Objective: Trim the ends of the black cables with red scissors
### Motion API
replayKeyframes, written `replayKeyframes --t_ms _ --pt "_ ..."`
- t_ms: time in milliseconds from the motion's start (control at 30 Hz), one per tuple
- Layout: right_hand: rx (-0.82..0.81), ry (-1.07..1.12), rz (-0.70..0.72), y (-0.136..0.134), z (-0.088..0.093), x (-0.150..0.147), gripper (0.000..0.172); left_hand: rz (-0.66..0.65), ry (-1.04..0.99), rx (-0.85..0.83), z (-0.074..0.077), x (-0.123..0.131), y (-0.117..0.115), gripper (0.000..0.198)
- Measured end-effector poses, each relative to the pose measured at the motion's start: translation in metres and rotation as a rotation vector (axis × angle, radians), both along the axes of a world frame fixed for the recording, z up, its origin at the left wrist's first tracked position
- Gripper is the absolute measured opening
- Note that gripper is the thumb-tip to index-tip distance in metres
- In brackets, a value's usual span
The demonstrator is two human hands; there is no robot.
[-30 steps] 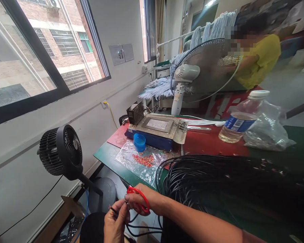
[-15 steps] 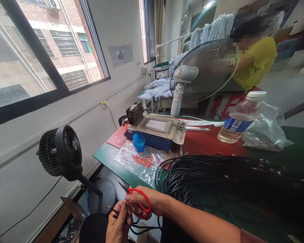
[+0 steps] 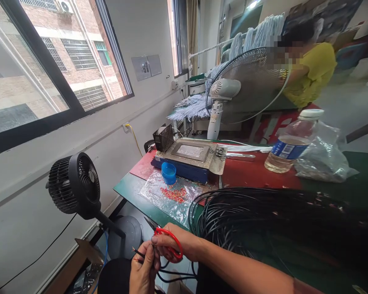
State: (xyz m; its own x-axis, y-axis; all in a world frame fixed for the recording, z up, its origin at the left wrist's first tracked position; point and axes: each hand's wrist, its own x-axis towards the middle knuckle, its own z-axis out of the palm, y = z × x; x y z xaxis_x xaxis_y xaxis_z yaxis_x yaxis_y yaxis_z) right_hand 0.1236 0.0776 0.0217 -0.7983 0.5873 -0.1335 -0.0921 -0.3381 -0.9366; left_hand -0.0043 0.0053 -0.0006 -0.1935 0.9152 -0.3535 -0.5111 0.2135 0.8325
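Note:
Close to my lap, my left hand (image 3: 143, 263) is closed around a black cable (image 3: 137, 252), whose stripped end pokes out to the left. My right hand (image 3: 171, 245) holds red-handled scissors (image 3: 168, 234), their dark blades pointing up and to the left. The right thumb and fingertips meet the left fingertips at the cable, and what lies between them is too small to make out. Black cable loops hang below both hands. A large bundle of black cables (image 3: 233, 212) lies on the table beyond my right forearm.
A blue cup (image 3: 168, 173) and small red bits (image 3: 174, 194) are on a plastic sheet. Behind them stands a solder pot (image 3: 187, 157). A bottle (image 3: 286, 147) is at the right. Fans (image 3: 76, 183) stand left and behind. A person in yellow (image 3: 313, 73) sits across.
The view has shifted very slightly. Both hands stay together at the cable, and the scissors remain in my right hand.

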Motion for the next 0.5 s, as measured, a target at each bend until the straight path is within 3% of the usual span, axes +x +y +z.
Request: replayKeyframes --t_ms 333,500 --pt "0.093 0.08 -0.035 -0.0011 0.0027 -0.0012 0.043 0.031 -0.056 0.015 0.0025 0.0036 0.0002 0.016" --pt "0.115 0.054 -0.027 -0.0017 0.0048 -0.0001 0.042 0.123 -0.106 -0.032 0.0019 0.0041 0.0002 0.018"
